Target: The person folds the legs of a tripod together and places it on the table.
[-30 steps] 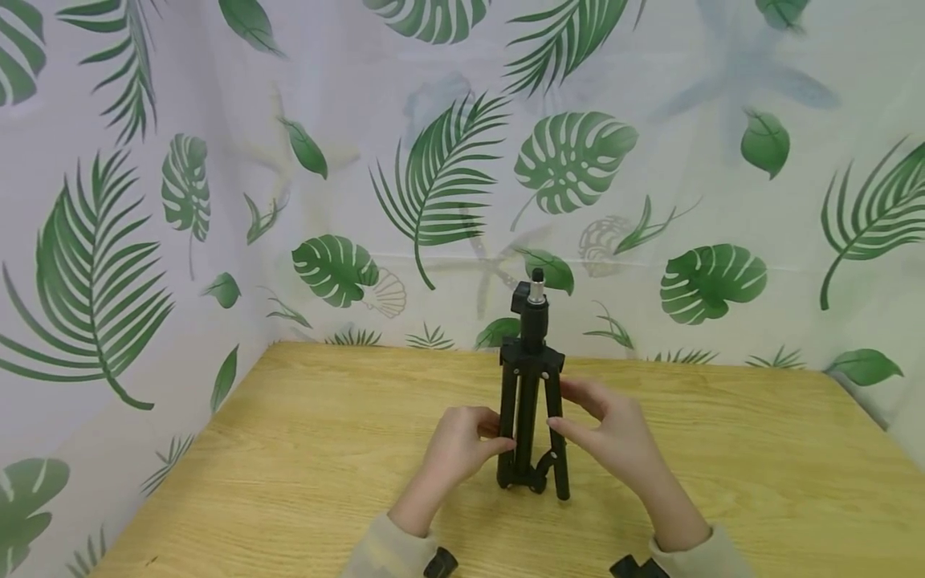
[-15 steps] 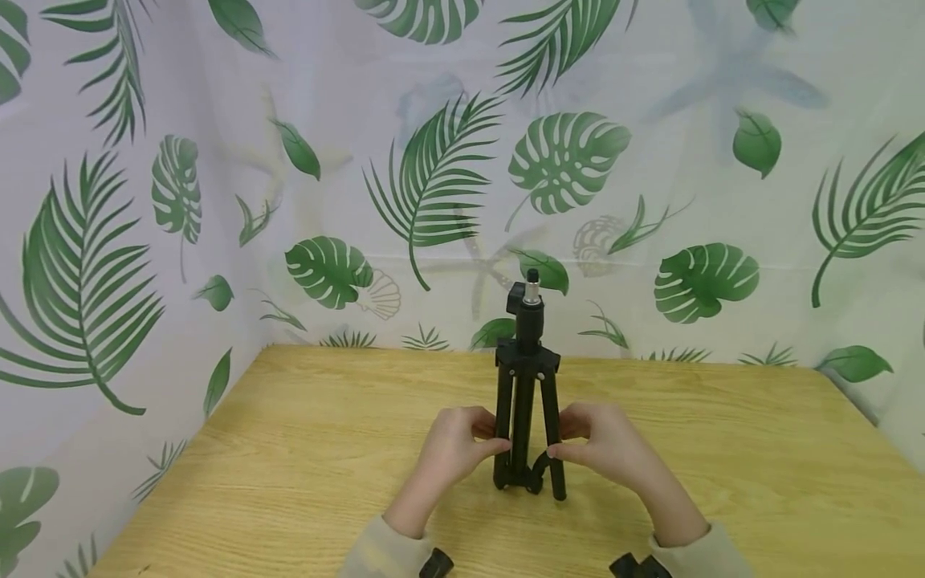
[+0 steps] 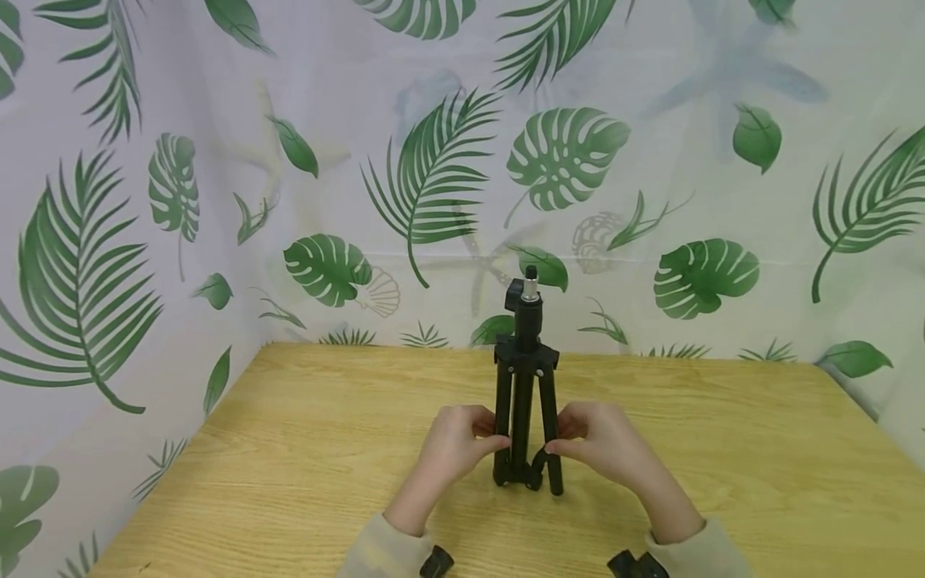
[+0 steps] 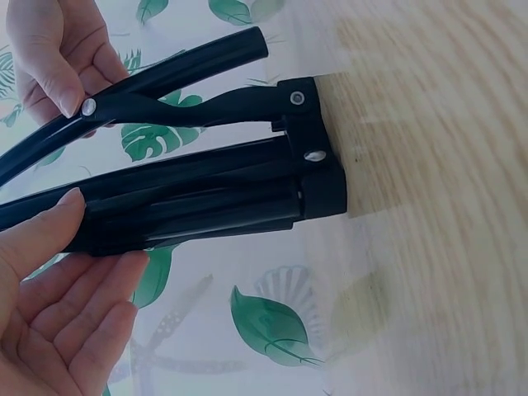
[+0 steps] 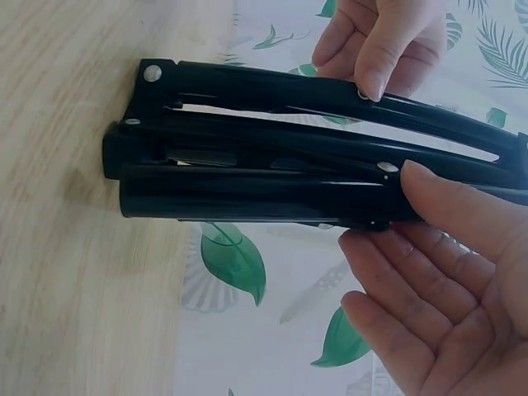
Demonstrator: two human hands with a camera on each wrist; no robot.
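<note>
Tripod (image 3: 526, 377) in black is standing upright on the bench (image 3: 325, 417), a little right of the middle, and we are seeing it folded nearly closed around its central post (image 3: 523, 425). The left hand (image 3: 451, 441) is pinching the left leg (image 3: 503, 401), its thumb (image 4: 41, 231) on one side and its fingers (image 4: 87, 309) on the other, so this grip is narrow. The right hand (image 3: 600, 441) is pinching the right leg (image 3: 551, 421) with an equally narrow grip, close to where a short brace (image 4: 235, 106) is linking that leg to the foot block (image 4: 322, 186). We are finding the right leg leaning slightly outward, its lower end standing apart from the block. At the top, a silver tip (image 3: 530, 287) is pointing straight up, and a black knob (image 3: 514, 295) is sticking out to the left beside it. Both forearms are reaching in from the near side in pale sleeves (image 3: 390, 546), a black device (image 3: 437, 562) showing at each wrist. Beyond the bench, we are looking at a white sheet (image 3: 448, 64) printed with green leaves (image 3: 571, 148), hanging along the far and left sides.
</note>
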